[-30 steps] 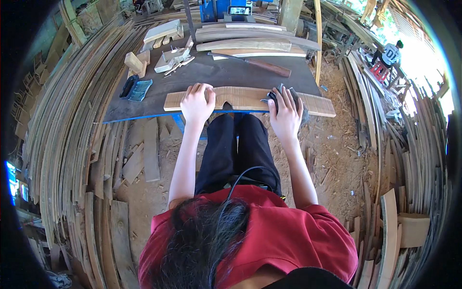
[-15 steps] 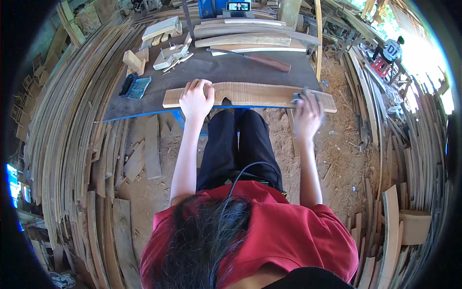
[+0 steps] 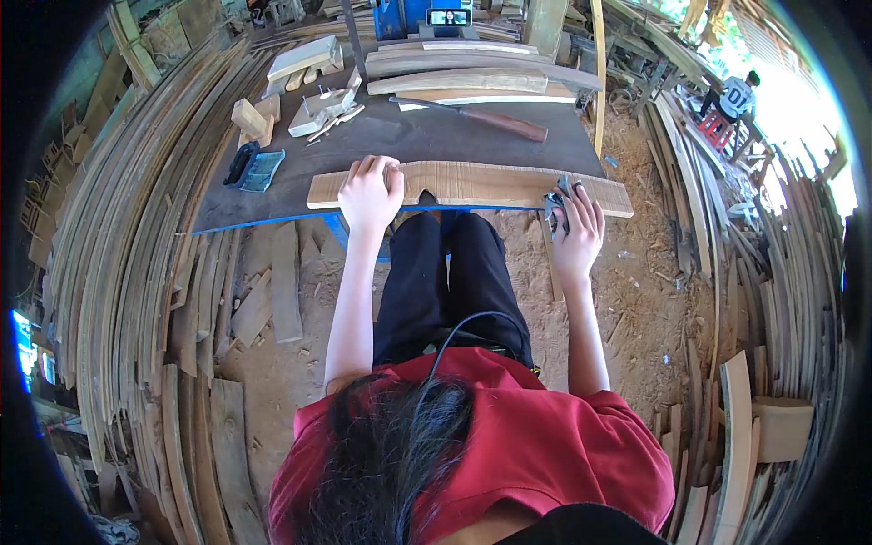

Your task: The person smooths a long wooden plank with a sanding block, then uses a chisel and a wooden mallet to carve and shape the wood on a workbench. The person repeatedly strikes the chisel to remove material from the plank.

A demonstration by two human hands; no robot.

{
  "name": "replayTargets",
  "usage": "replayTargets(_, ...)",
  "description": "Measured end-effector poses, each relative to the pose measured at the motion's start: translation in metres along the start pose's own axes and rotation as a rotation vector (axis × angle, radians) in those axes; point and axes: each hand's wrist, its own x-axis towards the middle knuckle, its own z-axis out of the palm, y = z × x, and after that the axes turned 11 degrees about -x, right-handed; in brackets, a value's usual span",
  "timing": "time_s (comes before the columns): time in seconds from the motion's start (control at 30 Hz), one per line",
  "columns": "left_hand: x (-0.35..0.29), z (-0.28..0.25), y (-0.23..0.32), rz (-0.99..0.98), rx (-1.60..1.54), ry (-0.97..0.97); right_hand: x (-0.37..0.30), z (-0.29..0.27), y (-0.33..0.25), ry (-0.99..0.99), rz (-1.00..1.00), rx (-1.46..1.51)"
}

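A long wooden board (image 3: 490,184) with a small dark notch in its near edge lies along the front of the dark table. Toward the board's left end, my left hand (image 3: 369,193) is closed over it, fingers curled on its top. My right hand (image 3: 579,238) is at the board's near edge by the right end. Its fingers press a crumpled grey-blue sheet (image 3: 557,202), which looks like sandpaper, against the wood. Part of that sheet is hidden under the fingers.
On the table (image 3: 363,145) are a wooden-handled tool with a long dark blade (image 3: 504,122), a blue folded piece (image 3: 262,171), wood blocks (image 3: 254,118) and stacked boards (image 3: 459,82). Long timber strips (image 3: 136,245) flank me. A person (image 3: 734,94) sits far right.
My right hand, blurred before, now shows sharply and sits slightly lower, at the board's near edge, with the crumpled sheet more visible. My left hand stays on the board.
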Motion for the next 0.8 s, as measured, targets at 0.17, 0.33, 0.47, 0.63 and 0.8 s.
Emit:
replayTargets(0.17,0.000,0.001,0.001,0.005,-0.005,0.006,-0.007,0.013,-0.018,0.064,0.043,0.059)
replayTargets(0.33,0.001,-0.001,0.001,-0.004,0.005,-0.012,-0.004,0.009,-0.048,0.036,-0.076,0.190)
replayTargets(0.47,0.001,-0.003,0.001,0.006,0.009,-0.020,-0.001,0.009,-0.026,0.064,-0.094,0.125)
replayTargets(0.63,0.000,-0.003,0.000,0.015,0.000,-0.008,-0.001,0.002,0.028,0.058,-0.102,0.005)
replayTargets(0.8,0.000,-0.003,0.000,0.024,-0.003,-0.010,0.004,-0.005,0.042,0.004,-0.197,-0.020)
